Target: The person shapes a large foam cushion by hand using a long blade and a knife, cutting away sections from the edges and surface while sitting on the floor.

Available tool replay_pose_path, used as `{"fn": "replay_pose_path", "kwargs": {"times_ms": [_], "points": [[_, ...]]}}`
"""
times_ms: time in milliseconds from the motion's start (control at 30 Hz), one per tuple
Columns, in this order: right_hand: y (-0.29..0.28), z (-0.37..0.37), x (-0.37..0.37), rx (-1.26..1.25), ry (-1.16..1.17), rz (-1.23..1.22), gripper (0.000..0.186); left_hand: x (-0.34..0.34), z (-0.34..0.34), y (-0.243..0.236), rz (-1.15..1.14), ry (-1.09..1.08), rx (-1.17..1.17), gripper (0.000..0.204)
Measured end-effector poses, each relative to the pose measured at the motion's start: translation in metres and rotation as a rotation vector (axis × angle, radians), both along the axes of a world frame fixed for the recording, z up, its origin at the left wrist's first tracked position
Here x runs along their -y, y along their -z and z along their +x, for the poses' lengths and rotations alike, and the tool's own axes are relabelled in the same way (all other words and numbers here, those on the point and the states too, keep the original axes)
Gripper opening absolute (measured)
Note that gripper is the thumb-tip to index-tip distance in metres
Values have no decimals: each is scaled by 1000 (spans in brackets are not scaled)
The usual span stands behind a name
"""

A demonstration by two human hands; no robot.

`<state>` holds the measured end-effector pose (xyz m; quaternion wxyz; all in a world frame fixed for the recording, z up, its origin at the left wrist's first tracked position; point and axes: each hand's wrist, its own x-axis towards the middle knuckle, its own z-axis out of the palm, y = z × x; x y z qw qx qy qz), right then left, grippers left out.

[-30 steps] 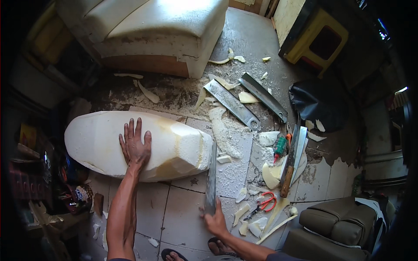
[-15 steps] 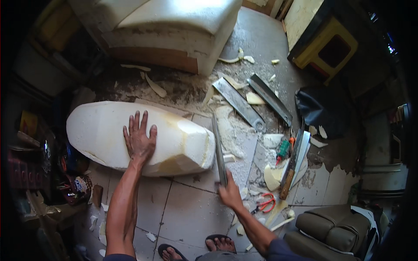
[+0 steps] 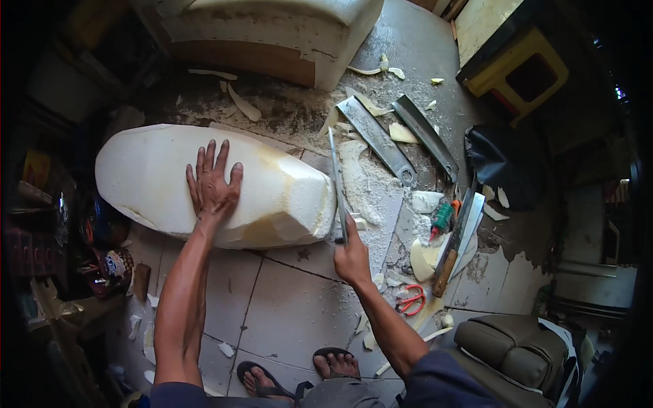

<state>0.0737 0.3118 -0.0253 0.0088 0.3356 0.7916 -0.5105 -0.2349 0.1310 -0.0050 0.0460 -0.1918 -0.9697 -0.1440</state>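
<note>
A long, seat-shaped block of white foam (image 3: 156,170) with yellowish patches lies across the tiled floor in front of me. My left hand (image 3: 215,189) rests flat on top of it, fingers spread. In my right hand (image 3: 352,255) is a long, narrow metal blade (image 3: 337,166), gripped at its near end. It points away from me, on edge along the faceted right end of the foam. Whether it is a knife or a rasp I cannot tell. White foam dust (image 3: 357,180) covers the floor just right of the blade.
Two flat metal pieces (image 3: 376,139) (image 3: 427,138) lie beyond the dust. At right are a wooden-handled blade (image 3: 447,272), a green-handled tool (image 3: 443,216), red-handled scissors (image 3: 412,300) and foam scraps (image 3: 420,262). A brown padded cushion (image 3: 510,347) sits lower right; a large pale seat form (image 3: 258,34) stands ahead.
The blade in my right hand has slid forward, away from me, along the foam's right end. My left hand stays put on the foam. The whole view has shifted slightly.
</note>
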Motion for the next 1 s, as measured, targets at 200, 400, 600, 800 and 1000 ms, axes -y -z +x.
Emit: {"fn": "replay_pose_path", "kwargs": {"times_ms": [200, 400, 600, 800, 1000], "points": [[-6, 57, 64, -171, 47, 66, 80, -7, -1, -11, -35, -35, 32, 66], [-18, -16, -34, -208, 278, -301, 66, -5, 3, -2, -93, -7, 93, 65], [-21, 140, -10, -123, 295, 5, 54, -1, 12, 7, -18, -24, 53, 62], [-33, 196, -26, 21, 266, 29, 45, -80, 158, -20, -249, 884, -293, 56], [-11, 206, -44, 103, -229, -152, 39, -99, 124, 10, -613, 853, -451, 49]]}}
